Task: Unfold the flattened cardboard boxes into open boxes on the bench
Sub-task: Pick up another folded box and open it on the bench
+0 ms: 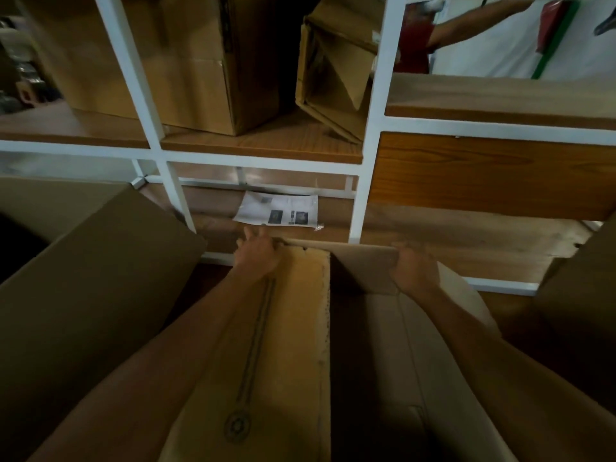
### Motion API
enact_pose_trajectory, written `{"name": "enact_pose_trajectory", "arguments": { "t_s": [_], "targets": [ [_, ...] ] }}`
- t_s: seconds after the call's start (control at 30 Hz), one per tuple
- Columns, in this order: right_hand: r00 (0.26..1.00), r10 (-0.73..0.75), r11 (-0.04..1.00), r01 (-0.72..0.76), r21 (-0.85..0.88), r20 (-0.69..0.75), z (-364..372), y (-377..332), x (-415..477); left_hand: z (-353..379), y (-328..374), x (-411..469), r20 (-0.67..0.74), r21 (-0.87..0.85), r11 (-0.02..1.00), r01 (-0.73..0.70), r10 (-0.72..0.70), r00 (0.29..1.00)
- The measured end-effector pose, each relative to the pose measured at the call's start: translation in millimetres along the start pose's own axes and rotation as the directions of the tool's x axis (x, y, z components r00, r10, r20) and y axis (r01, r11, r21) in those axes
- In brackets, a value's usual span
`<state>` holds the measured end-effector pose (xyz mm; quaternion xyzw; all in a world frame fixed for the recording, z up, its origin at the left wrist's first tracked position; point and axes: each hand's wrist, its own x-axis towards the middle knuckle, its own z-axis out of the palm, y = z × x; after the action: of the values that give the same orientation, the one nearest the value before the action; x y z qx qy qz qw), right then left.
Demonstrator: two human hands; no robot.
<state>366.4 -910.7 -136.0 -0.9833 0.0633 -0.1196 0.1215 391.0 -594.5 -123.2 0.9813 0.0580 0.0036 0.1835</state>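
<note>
Bench strip (450,241) past the box (283,345) is open w/ only a paper (276,211) lying flat. White frame (361,181) closes it behind. Cartons crowd both sides: left (83,278), right (580,278).

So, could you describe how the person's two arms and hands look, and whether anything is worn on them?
Both forearms are bare up to the bottom edge of the picture; no sleeves are visible. The left hand and the right hand wear no gloves. No watch, bracelet or ring can be seen, though the dim light hides fine detail.
</note>
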Motion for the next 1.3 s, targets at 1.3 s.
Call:
{"name": "enact_pose_trajectory", "arguments": {
  "t_s": [1.3],
  "targets": [
    [0.871,-0.389,0.647,0.026,0.762,0.3,-29,-275,-220,-199,-119,-230,-0.002,-0.62,0.769,-0.156,0.197,0.98]
  ]
}}
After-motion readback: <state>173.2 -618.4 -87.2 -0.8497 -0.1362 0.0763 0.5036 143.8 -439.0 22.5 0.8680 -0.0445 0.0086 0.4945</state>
